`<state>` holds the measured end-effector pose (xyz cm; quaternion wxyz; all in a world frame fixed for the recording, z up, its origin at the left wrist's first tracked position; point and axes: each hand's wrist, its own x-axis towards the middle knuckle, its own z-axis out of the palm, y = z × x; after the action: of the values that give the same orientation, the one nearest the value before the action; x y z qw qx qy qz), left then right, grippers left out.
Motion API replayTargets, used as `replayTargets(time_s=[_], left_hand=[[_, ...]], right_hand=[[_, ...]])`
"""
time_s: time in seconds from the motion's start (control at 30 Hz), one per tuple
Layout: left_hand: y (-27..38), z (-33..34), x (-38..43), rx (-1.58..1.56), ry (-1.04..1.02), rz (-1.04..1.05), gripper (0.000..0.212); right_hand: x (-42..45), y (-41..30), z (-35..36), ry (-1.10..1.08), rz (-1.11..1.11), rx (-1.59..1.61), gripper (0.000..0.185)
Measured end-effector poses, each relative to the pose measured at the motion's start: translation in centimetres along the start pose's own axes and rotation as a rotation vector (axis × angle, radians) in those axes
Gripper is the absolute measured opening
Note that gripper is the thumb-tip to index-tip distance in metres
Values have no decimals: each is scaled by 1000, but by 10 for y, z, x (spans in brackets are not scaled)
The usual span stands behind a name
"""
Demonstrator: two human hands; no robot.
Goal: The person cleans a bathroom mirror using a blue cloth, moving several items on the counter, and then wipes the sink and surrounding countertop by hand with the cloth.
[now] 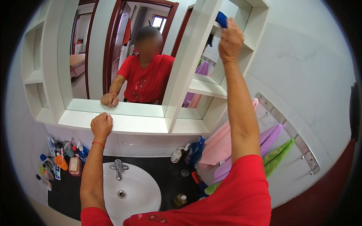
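My left hand (101, 126) is curled into a fist at the bottom ledge (135, 122) of a white mirror cabinet, with a red string around the wrist; nothing shows in it. High on the right, my right hand (231, 43) grips a blue cloth (221, 19), partly hidden behind the fingers. It is raised in front of the cabinet's right-hand open shelves (208, 87), which have mirrored backs. Whether the cloth touches the surface behind it I cannot tell. The large middle mirror (94, 56) reflects a person in a red shirt and a doorway.
Below is a white washbasin (141, 186) with a chrome faucet (118, 168) in a black countertop (172, 180). Toiletries, an orange cup (61, 163) and a soap dish (75, 166) crowd the left. Pump bottles (176, 155) stand right, near towels (217, 144) on a metal hook rail (291, 131).
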<state>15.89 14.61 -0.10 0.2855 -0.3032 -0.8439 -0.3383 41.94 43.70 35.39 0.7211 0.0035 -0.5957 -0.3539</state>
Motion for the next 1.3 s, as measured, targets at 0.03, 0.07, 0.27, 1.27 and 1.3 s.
replayTargets(time_s=[0.03, 0.07, 0.27, 1.27, 1.3], left_hand=[[1, 0, -1, -6, 13, 27, 23], [0, -1, -2, -2, 6, 19, 23], [8, -3, -2, 2, -28, -31, 23], [0, 5, -2, -7, 30, -2, 21], [-1, 3, -3, -1, 4, -13, 21]], right_hand=[[-4, 15, -7, -25, 2, -44, 32], [-12, 25, -11, -23, 32, -72, 32], [-27, 64, -23, 60, 279, -133, 32], [121, 27, -71, 763, 435, 318, 32], [122, 21, -59, 730, 436, 373, 33]])
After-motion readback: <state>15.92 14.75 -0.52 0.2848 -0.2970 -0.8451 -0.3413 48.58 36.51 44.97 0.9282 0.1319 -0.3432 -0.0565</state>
